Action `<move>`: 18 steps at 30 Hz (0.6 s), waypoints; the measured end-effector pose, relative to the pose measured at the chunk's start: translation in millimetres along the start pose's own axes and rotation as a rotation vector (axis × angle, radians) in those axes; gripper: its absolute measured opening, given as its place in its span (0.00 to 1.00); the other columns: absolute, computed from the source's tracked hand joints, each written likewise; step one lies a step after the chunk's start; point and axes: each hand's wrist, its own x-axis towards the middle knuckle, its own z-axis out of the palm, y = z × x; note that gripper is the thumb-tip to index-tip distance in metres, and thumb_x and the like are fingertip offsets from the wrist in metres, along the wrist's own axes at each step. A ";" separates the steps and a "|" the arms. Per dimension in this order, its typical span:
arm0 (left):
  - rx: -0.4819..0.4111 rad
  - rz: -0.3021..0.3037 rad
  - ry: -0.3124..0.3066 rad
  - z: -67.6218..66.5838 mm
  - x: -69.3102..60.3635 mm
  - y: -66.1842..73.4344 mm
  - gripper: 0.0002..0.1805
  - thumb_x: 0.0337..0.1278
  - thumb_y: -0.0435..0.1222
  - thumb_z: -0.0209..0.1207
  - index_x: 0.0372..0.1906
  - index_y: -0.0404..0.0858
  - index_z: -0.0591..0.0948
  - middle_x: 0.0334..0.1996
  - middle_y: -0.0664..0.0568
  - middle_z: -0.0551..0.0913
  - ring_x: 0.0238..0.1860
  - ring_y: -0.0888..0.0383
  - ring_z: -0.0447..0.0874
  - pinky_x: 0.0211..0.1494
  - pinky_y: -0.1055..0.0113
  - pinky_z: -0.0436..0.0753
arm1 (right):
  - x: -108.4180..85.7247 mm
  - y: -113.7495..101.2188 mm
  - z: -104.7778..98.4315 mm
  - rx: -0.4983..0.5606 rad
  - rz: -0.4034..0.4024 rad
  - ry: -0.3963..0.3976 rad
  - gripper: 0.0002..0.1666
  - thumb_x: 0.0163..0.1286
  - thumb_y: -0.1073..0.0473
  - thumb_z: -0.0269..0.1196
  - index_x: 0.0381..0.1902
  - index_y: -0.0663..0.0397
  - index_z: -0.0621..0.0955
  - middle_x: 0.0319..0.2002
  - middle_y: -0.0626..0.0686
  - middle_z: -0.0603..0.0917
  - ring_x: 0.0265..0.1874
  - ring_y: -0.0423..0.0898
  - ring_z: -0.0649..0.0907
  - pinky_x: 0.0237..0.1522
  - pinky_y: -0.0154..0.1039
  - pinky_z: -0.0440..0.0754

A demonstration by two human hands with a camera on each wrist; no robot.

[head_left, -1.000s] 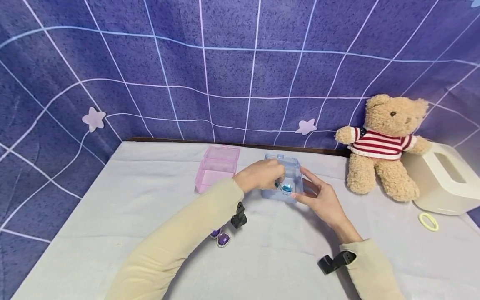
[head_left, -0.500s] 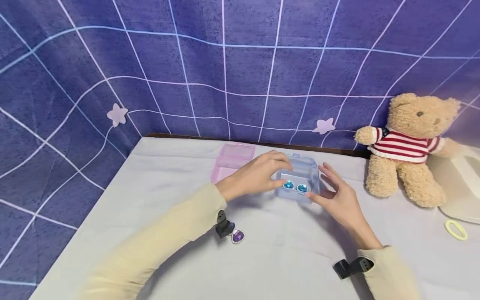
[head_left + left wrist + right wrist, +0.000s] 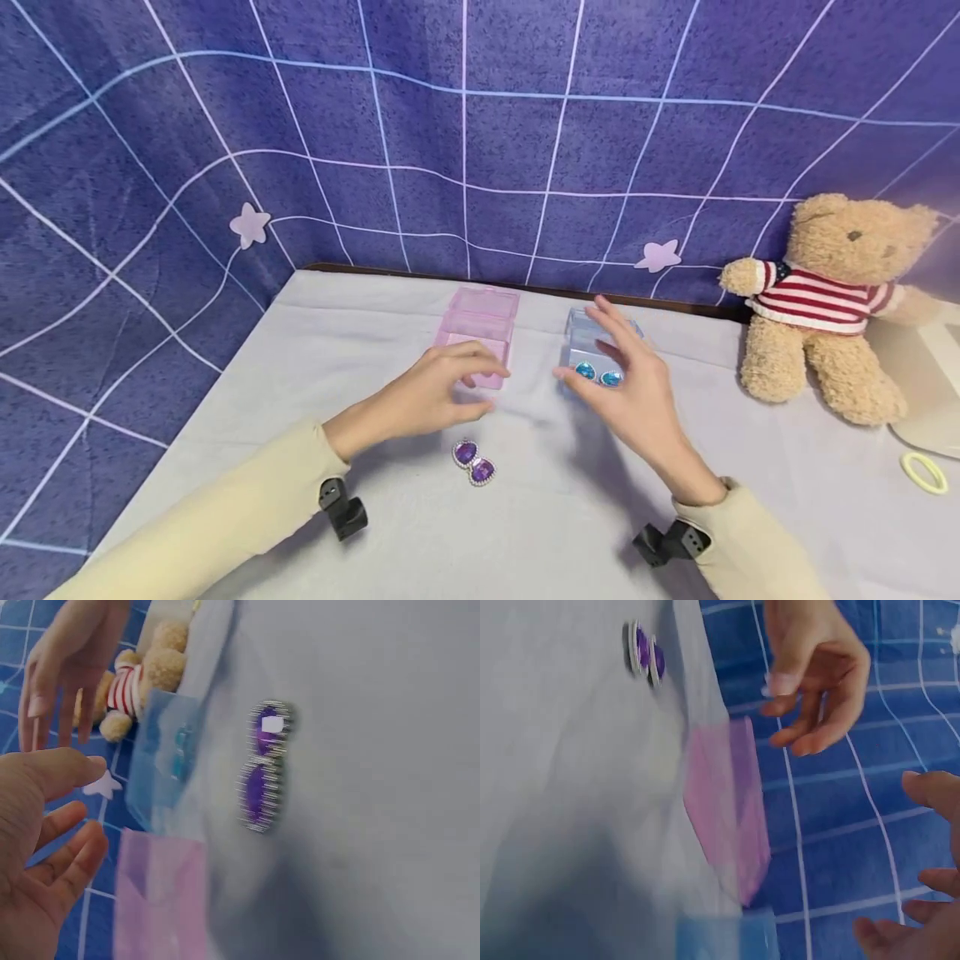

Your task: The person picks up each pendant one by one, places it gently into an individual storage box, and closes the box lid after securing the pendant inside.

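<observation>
My left hand [image 3: 420, 392] hovers by the front of the open pink box [image 3: 480, 325], fingers loosely bent and holding nothing. Over the open blue box [image 3: 581, 337] is my right hand [image 3: 637, 396], fingers spread, partly hiding it. Two blue gems [image 3: 585, 371] lie inside the blue box. A pair of purple gems [image 3: 474, 463] with silvery edges lies on the white cloth in front of the pink box. In the left wrist view the purple gems [image 3: 259, 769] lie right of my left hand [image 3: 52, 847].
A teddy bear [image 3: 825, 308] in a striped shirt sits at the right, before a white container [image 3: 926, 375]. A yellow ring [image 3: 924, 472] lies in front of them. A blue patterned curtain [image 3: 510, 142] hangs behind the table [image 3: 525, 533].
My left hand has moved out of the blue box and left toward the pink box. My right hand has come off the blue box's side. The purple gems are now fully uncovered. The view has shifted.
</observation>
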 end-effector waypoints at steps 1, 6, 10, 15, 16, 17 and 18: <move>-0.010 -0.014 -0.013 0.9 -6.8 -2.7 0.20 0.49 0.33 0.69 0.50 0.38 0.83 0.47 0.52 0.83 0.44 0.56 0.84 0.47 0.70 0.84 | 2.7 -2.6 6.3 0.017 0.004 -0.045 0.46 0.49 0.64 0.76 0.66 0.59 0.71 0.72 0.54 0.66 0.67 0.53 0.72 0.60 0.34 0.77; -0.039 -0.087 -0.101 7.1 -33.9 -12.4 0.19 0.47 0.33 0.69 0.49 0.39 0.83 0.48 0.55 0.82 0.43 0.56 0.84 0.46 0.69 0.83 | 11.6 -3.1 37.2 0.069 0.046 -0.174 0.47 0.51 0.62 0.75 0.68 0.59 0.68 0.72 0.55 0.65 0.68 0.54 0.70 0.59 0.43 0.79; -0.047 -0.120 -0.142 9.4 -48.1 -16.4 0.23 0.42 0.31 0.68 0.50 0.40 0.83 0.51 0.56 0.82 0.46 0.58 0.81 0.47 0.67 0.82 | 12.9 2.5 62.0 0.095 0.097 -0.204 0.49 0.51 0.60 0.75 0.69 0.58 0.66 0.73 0.55 0.64 0.69 0.52 0.69 0.59 0.43 0.79; -0.023 -0.133 -0.189 12.8 -56.0 -18.5 0.26 0.40 0.30 0.68 0.53 0.42 0.82 0.54 0.56 0.82 0.54 0.60 0.79 0.54 0.66 0.80 | 16.7 12.9 85.8 0.097 0.160 -0.204 0.52 0.51 0.60 0.75 0.72 0.58 0.62 0.74 0.56 0.60 0.69 0.55 0.69 0.60 0.45 0.78; -0.015 -0.130 -0.201 14.2 -56.7 -18.9 0.26 0.41 0.31 0.68 0.53 0.42 0.82 0.54 0.56 0.82 0.56 0.60 0.78 0.56 0.66 0.79 | 17.7 15.3 89.2 0.103 0.174 -0.205 0.53 0.52 0.59 0.75 0.72 0.58 0.61 0.74 0.57 0.60 0.69 0.56 0.68 0.60 0.45 0.78; -0.009 -0.126 -0.211 15.6 -57.1 -19.1 0.26 0.41 0.31 0.68 0.53 0.42 0.82 0.54 0.56 0.82 0.56 0.60 0.78 0.57 0.66 0.79 | 18.4 17.3 92.0 0.109 0.192 -0.207 0.53 0.52 0.59 0.75 0.72 0.58 0.61 0.74 0.57 0.59 0.69 0.57 0.68 0.60 0.45 0.78; -0.002 -0.122 -0.218 16.9 -57.5 -19.1 0.25 0.42 0.31 0.68 0.53 0.42 0.82 0.54 0.57 0.82 0.56 0.60 0.78 0.59 0.65 0.78 | 19.0 19.0 94.3 0.118 0.212 -0.209 0.54 0.52 0.59 0.75 0.73 0.58 0.60 0.74 0.58 0.60 0.68 0.58 0.69 0.60 0.46 0.78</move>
